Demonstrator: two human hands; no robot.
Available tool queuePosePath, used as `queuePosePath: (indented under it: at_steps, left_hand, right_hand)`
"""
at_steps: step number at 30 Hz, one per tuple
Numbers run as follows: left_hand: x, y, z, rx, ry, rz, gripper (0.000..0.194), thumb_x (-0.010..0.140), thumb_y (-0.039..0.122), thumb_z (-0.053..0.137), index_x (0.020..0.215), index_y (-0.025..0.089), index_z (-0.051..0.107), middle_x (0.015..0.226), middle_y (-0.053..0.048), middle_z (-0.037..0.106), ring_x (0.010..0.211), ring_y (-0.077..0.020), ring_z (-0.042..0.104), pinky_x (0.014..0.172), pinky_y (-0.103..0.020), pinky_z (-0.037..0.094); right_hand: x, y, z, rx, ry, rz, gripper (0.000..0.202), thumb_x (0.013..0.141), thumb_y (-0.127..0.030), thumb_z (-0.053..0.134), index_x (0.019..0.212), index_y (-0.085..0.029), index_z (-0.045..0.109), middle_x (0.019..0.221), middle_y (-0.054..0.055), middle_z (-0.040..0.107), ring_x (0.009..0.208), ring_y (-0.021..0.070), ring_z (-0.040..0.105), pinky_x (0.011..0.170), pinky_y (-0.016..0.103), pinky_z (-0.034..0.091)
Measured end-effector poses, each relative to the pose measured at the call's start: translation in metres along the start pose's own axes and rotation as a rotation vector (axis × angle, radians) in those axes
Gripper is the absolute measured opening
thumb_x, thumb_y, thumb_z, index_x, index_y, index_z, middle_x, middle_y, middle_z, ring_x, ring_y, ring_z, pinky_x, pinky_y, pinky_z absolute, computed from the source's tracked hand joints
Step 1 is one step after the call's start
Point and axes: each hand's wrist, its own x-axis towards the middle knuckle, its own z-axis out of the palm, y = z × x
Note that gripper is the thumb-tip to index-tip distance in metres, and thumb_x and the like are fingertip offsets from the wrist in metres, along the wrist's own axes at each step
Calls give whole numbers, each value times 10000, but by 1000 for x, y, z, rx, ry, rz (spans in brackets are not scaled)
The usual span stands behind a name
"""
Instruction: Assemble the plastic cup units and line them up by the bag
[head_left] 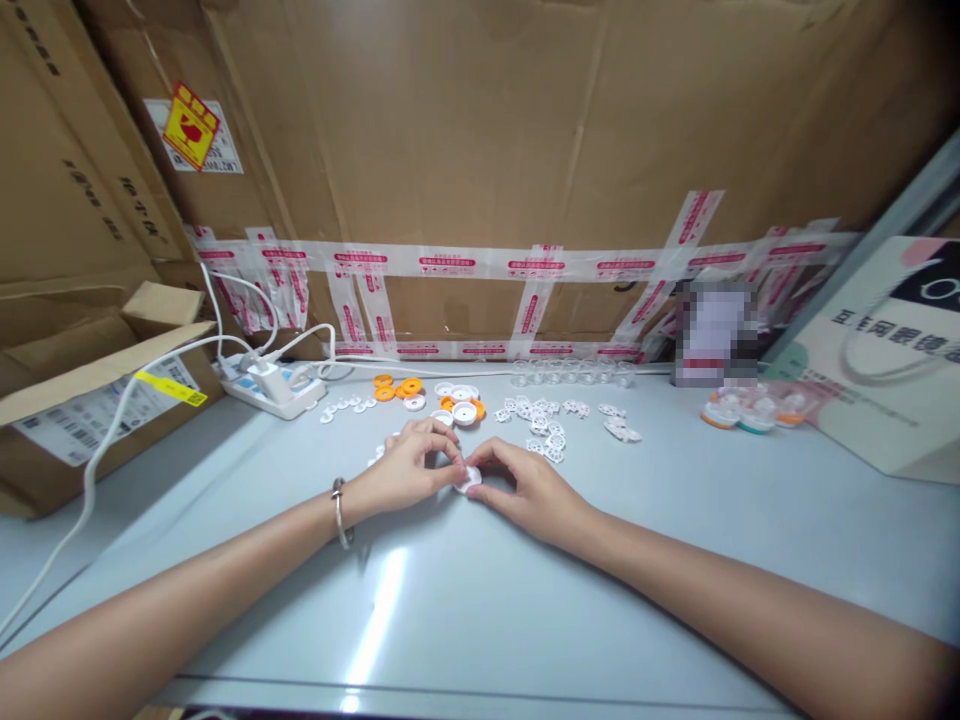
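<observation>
Between my two hands, close to the table top, is a small round white plastic part (469,481). My right hand (526,487) grips its edge between thumb and fingers. My left hand (420,463), with a bracelet on the wrist, is pinched at the part's top left; whether it holds a separate small piece is hidden by the fingertips. Just beyond my hands lie white round caps (464,413) and orange rings (409,387). White gear-like pieces (536,412) are scattered to the right of them. Small white pieces (347,405) lie farther left.
Clear cups (570,373) line the back. Assembled clear-topped pieces (756,408) sit at the right beside a paper bag (885,360). A power strip (274,385) with white cables and an open carton (97,400) are at the left. A large cardboard box (465,130) walls the back.
</observation>
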Motion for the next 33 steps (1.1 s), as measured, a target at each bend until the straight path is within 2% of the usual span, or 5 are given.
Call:
queuePosePath:
  at_steps: [6,14,22,29,33]
  left_hand:
    - [-2,3,0,29,25,-28,177,745,399,621,781,229,649,1001,-23,554,1051,-222,456,928,-380,344]
    - [-7,12,-1,224,110,107,95,792,325,598,774,263,668,1072,-10,517,1099,-233,424,947,-434,227]
    - [-10,8,-1,425,137,300,126,824,292,573,800,289,696,1058,-21,555,1061,-235,436,879,-409,238]
    - [-9,1,-8,348,147,305,144,842,290,554,885,292,691,995,-16,603,995,-200,493,883,-388,287]
    - [-14,-1,-17,368,88,399,189,874,234,498,955,259,666,970,-26,625,935,-166,536,849,-342,349]
  right_hand:
    - [-1,-1,-1,13,-18,-18,145,794,-237,588,931,-201,558,911,12,641,830,141,588,757,262,448]
    - [0,-1,0,36,-7,-14,146,801,-246,583,935,-197,552,913,16,645,842,138,598,772,262,456]
    - [-1,-1,0,-24,3,-9,155,795,-254,587,935,-200,548,903,20,647,822,149,602,758,280,468]
    - [-1,-2,-2,5,15,-12,180,794,-260,590,964,-204,570,944,28,664,869,156,617,789,287,474]
    - [-2,-1,-4,-17,5,12,195,805,-255,581,994,-216,607,965,16,679,885,156,626,797,282,472]
